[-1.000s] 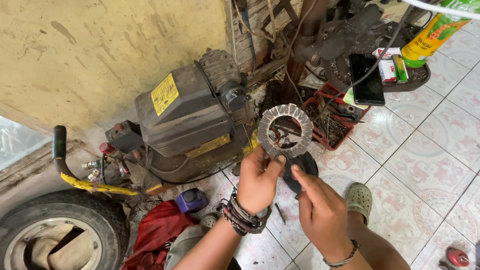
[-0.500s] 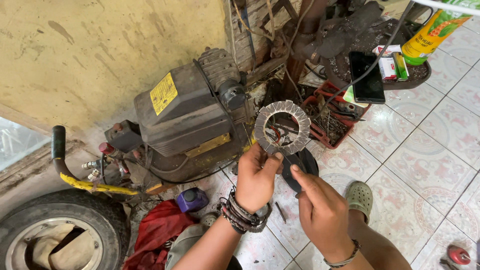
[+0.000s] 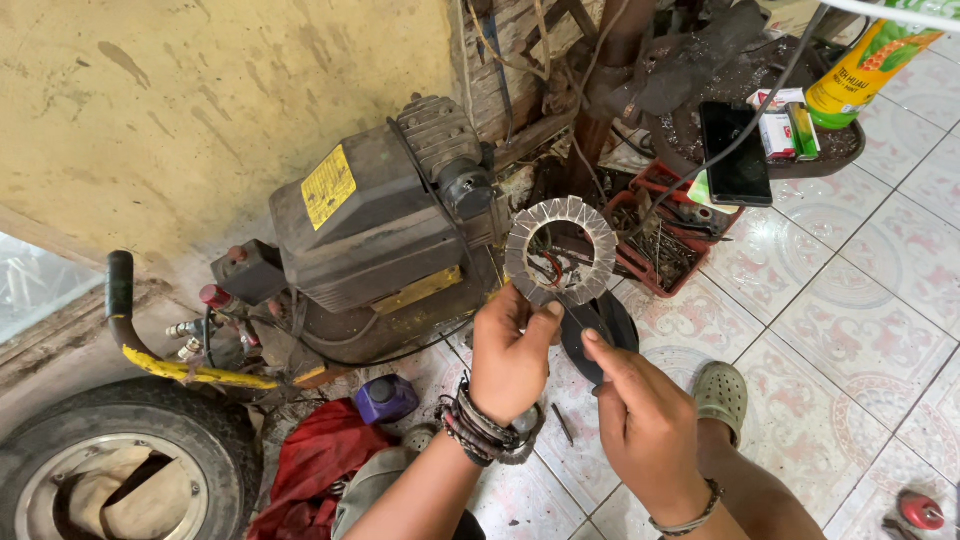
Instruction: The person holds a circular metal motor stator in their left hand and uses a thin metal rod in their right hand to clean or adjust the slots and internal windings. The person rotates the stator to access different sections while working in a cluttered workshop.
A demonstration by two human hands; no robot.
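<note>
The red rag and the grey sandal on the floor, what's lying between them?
In the head view, the person's left forearm crosses between the red rag and the grey sandal, over tiled floor.

Compressor left, open tiles right

There is a single view, from a camera worn on the person's head. It looks steeply down and forward over the tiled floor, close enough that both forearms fill the lower middle. The dark motor unit sits just above centre; the yellow wall rises behind it, and a tyre lies below-left of it, cut by the frame edge.
</note>
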